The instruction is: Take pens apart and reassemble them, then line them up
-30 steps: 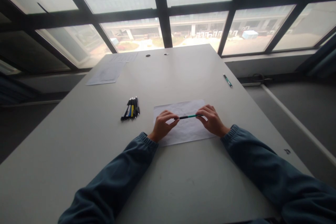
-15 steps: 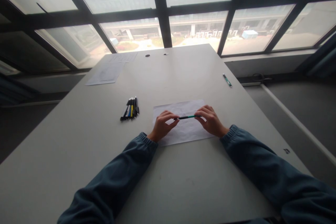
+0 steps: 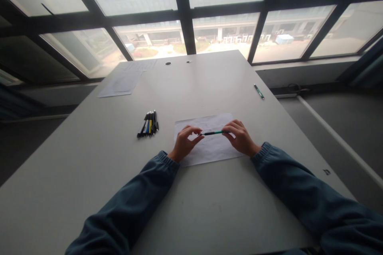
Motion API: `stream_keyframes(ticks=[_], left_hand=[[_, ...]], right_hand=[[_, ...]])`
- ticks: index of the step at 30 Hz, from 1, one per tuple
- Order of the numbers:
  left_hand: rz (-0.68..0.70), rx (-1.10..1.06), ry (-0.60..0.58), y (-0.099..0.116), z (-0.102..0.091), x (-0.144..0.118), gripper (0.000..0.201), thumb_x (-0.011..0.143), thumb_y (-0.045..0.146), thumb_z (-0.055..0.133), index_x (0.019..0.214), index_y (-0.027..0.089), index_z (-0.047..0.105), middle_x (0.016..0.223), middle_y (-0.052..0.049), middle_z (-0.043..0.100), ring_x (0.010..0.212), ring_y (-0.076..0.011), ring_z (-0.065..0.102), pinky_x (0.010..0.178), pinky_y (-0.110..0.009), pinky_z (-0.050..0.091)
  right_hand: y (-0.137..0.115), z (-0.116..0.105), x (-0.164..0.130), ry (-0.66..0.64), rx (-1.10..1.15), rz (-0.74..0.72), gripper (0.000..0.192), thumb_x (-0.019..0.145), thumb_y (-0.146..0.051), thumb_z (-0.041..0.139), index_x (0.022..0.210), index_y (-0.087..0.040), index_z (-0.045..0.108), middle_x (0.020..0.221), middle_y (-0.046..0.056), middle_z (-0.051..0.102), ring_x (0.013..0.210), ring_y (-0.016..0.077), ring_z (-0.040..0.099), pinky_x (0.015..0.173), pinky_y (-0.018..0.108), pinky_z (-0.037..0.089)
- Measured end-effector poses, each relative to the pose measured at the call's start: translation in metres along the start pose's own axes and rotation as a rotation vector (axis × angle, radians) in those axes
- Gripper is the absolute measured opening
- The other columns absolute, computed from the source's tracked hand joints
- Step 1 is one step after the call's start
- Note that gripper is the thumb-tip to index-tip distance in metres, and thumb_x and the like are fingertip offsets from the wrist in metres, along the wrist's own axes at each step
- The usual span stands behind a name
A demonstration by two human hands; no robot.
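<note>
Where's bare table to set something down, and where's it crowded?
Free: the wide stretch of table between the sheet and the far holes, and the near left below the pen bundle. Crowded: mid-table, where left hand and right hand hold a green pen over the sheet. Papers fill the far-left corner; a lone pen lies at the right edge.

Daylight from the far windows (image 3: 191,12) backlights my view; glass is hazy and overexposed, the surface (image 3: 191,207) dim and grey, shadows soft, window bars bend at the edges.
</note>
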State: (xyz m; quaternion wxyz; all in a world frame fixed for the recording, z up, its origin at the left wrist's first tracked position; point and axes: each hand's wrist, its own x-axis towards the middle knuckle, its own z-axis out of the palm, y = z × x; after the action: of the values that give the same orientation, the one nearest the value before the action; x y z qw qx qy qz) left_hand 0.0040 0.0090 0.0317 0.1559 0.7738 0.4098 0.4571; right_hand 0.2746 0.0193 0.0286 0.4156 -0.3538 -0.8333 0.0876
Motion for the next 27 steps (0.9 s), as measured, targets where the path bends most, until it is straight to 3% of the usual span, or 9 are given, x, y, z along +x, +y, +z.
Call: stream_keyframes(ticks=[4, 16, 27], left_hand=[[-0.016, -0.002, 0.003, -0.0028, 0.0007, -0.0020, 0.017, 0.081, 0.033, 0.078, 0.087, 0.019, 0.070, 0.080, -0.004, 0.069, 0.075, -0.0155, 0.062, 0.068, -0.029, 0.052], [0.061, -0.048, 0.005, 0.0054, -0.0016, 0.0026, 0.021, 0.084, 0.028, 0.076, 0.103, 0.020, 0.074, 0.086, -0.006, 0.073, 0.079, -0.0170, 0.064, 0.074, -0.033, 0.056], [0.031, -0.082, 0.017, 0.0058, -0.0013, 0.0015, 0.012, 0.082, 0.028, 0.078, 0.090, 0.020, 0.074, 0.081, -0.005, 0.072, 0.076, -0.0169, 0.064, 0.071, -0.033, 0.055]], right_hand=[[0.0010, 0.0007, -0.0008, 0.022, 0.008, -0.010, 0.003, 0.094, -0.023, 0.062, 0.094, -0.023, 0.066, 0.092, 0.005, 0.069, 0.091, 0.0227, 0.056, 0.082, 0.040, 0.044], [-0.0017, 0.0003, 0.0007, 0.038, 0.017, -0.026, 0.003, 0.094, -0.021, 0.063, 0.095, -0.023, 0.065, 0.092, 0.006, 0.069, 0.092, 0.0227, 0.056, 0.082, 0.041, 0.045], [-0.0041, 0.0009, 0.0014, 0.044, 0.030, -0.047, 0.004, 0.094, -0.021, 0.063, 0.095, -0.024, 0.065, 0.092, 0.006, 0.068, 0.090, 0.0228, 0.056, 0.081, 0.041, 0.045]])
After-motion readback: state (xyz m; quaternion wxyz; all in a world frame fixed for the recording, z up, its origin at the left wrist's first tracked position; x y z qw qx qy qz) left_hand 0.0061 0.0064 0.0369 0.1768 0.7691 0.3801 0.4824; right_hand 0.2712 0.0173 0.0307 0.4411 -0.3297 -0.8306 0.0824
